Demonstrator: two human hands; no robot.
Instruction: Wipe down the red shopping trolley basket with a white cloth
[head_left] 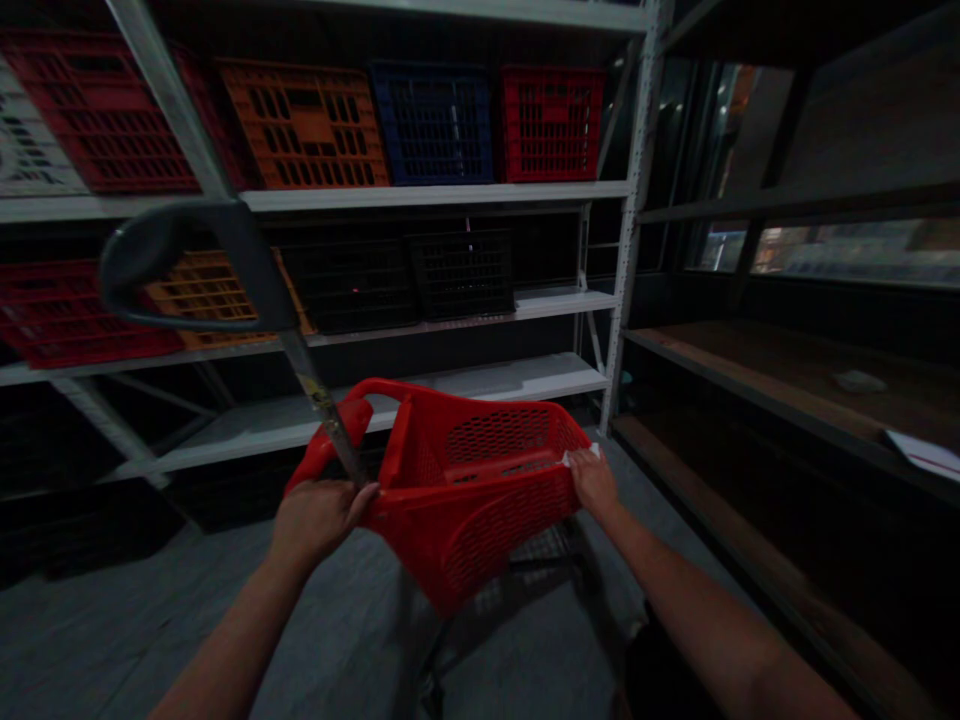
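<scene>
A red plastic shopping cart [480,490] with honeycomb side panels stands before me, its basket seen from the side. My left hand [319,515] is closed on the cart's near corner, thumb beside the foot of a metal pole [315,385]. That pole rises up and left and carries a dark grey loop-shaped handle [262,265]. At the basket's other end, my right hand [592,480] presses a small white cloth [596,450] against the rim, fingers bent over it. Most of the cloth is hidden under the fingers. Inside, the visible part of the basket holds nothing.
Behind the cart runs a white metal rack [450,195] with red, orange, blue and black crates, such as the blue crate [433,125]. Along the right stand wooden shelves [750,385] with a white flat item [926,455] near the edge. Grey floor [322,640] lies below.
</scene>
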